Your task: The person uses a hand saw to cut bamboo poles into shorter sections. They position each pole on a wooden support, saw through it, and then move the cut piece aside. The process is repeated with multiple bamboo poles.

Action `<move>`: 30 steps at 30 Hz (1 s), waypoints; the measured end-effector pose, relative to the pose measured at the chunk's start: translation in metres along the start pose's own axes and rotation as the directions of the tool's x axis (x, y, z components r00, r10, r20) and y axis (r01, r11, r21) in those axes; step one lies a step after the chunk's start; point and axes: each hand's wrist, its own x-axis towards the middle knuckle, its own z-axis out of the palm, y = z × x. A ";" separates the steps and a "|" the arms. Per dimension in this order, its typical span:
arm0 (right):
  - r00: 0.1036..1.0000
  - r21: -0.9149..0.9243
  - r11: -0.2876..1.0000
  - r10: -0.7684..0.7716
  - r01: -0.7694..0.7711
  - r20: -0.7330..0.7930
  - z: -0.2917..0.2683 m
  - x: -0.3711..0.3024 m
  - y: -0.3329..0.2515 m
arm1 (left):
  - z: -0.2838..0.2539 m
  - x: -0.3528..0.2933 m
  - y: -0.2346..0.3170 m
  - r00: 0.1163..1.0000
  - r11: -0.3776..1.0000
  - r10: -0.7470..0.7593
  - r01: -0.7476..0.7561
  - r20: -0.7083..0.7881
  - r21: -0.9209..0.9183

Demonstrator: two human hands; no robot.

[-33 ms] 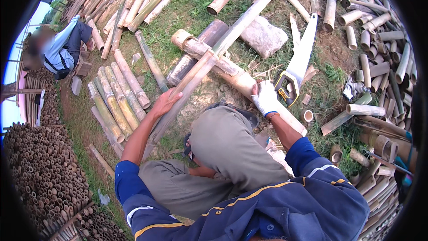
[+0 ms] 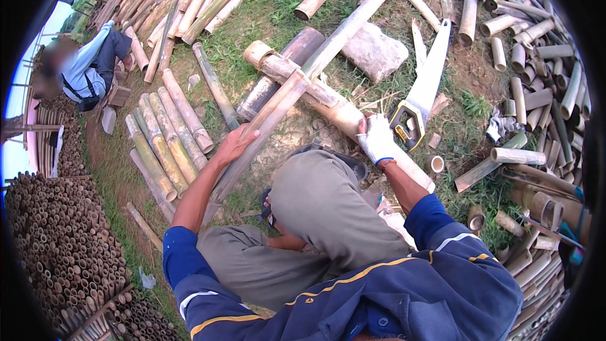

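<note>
My bare left hand [image 2: 237, 144] is closed round the near part of a long bamboo pole [image 2: 271, 107]. The pole runs from beside my left knee up to the far right, lying across a thicker bamboo log. My right hand [image 2: 379, 139], in a white glove, grips that thick bamboo log [image 2: 341, 117], which slants from far left to near right. Just right of the glove a hand saw [image 2: 420, 98] with a black and yellow handle stands tilted, blade pointing away. The glove does not hold its handle. A dark bamboo piece [image 2: 278, 79] lies under the crossing.
A grey stone [image 2: 375, 52] sits beyond the crossing. Several cut bamboo lengths [image 2: 167, 142] lie on the left, near a big stack of bamboo ends [image 2: 63, 246]. Short bamboo offcuts [image 2: 536, 82] are heaped on the right. Another person [image 2: 88, 72] sits at the far left.
</note>
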 end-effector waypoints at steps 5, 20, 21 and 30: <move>1.000 0.005 1.000 -0.010 0.010 -0.014 0.000 0.000 -0.003 | 0.000 -0.003 0.002 1.000 1.000 -0.012 0.012 -0.011 -0.005; 0.998 -0.023 0.999 -0.039 0.038 -0.045 0.004 0.002 -0.001 | 0.004 0.001 -0.006 0.998 1.000 -0.009 0.009 -0.063 0.008; 0.998 -0.024 0.999 -0.040 0.039 -0.048 0.003 0.002 -0.001 | 0.004 0.001 -0.006 0.997 1.000 -0.007 0.008 -0.072 0.013; 0.999 -0.023 0.999 -0.029 0.029 -0.036 0.004 0.000 -0.001 | 0.007 -0.005 -0.002 0.989 0.999 0.031 -0.026 -0.144 0.039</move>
